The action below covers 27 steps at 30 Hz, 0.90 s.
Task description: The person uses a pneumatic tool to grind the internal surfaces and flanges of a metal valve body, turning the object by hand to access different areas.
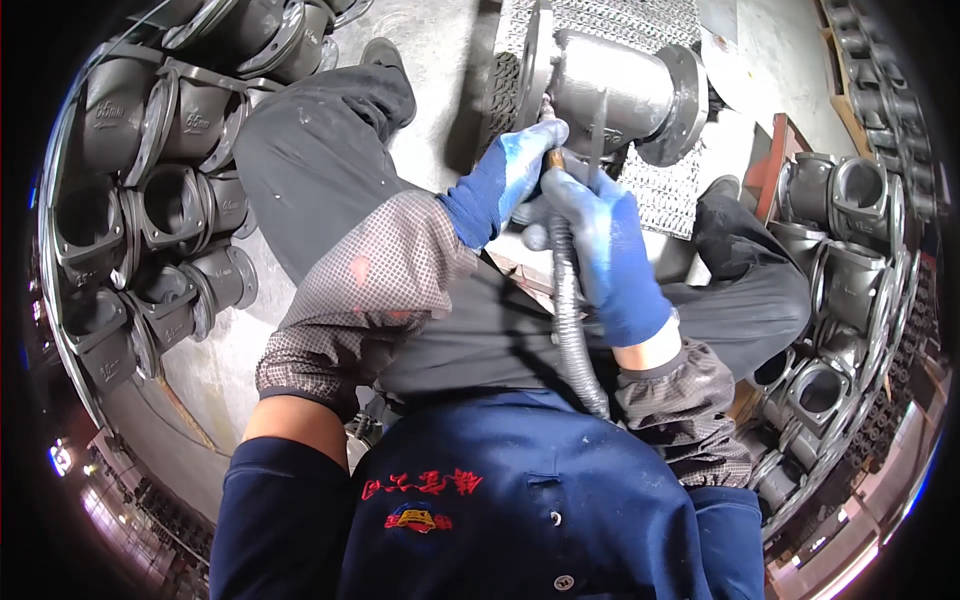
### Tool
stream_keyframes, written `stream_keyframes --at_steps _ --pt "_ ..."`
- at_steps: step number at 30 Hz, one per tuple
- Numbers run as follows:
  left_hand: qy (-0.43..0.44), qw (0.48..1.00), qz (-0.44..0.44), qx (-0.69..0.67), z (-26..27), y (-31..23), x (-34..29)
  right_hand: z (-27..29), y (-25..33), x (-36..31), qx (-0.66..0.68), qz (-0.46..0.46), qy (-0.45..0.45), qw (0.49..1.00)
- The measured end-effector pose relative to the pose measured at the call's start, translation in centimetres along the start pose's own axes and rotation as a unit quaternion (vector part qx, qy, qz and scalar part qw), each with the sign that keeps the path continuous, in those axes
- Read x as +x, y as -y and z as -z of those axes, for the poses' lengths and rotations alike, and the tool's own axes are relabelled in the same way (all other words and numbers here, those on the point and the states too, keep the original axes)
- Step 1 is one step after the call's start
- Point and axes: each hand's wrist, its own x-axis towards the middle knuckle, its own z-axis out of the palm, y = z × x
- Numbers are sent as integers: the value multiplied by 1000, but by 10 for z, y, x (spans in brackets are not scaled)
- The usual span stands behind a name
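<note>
A grey cast-metal valve body [615,90] with round flanges lies on its side ahead of me. My left hand [505,180], in a blue and white glove, is closed around the front of a flexible-shaft grinder, whose thin tip reaches the casting beside its left flange. Behind it my right hand [605,240], gloved alike, grips the same tool where the ribbed metal hose [572,320] begins. A brownish collar [555,158] shows between the two hands. The fingers of both are partly hidden, and I cannot make out the exact point of contact.
Under the casting lies a textured metal plate [665,205]. Rows of similar grey castings [170,205] stand at the left, and more castings [830,190] are stacked at the right. My legs spread around the work area. The hose runs back toward my body.
</note>
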Motion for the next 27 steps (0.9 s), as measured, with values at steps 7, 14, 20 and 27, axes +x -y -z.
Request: stream_keyframes --at_steps 7,14,20,27 --pt "105 994 34 -20 -41 16 12 79 35 -6 -263 -1 12 965" --pt "111 984 137 7 -73 45 47 155 36 28 -406 72 13 911" --pt "105 982 -154 26 -58 59 65 163 41 36 -407 157 70 897" --pt "46 949 -148 276 -25 9 60 181 51 12 -193 175 16 965"
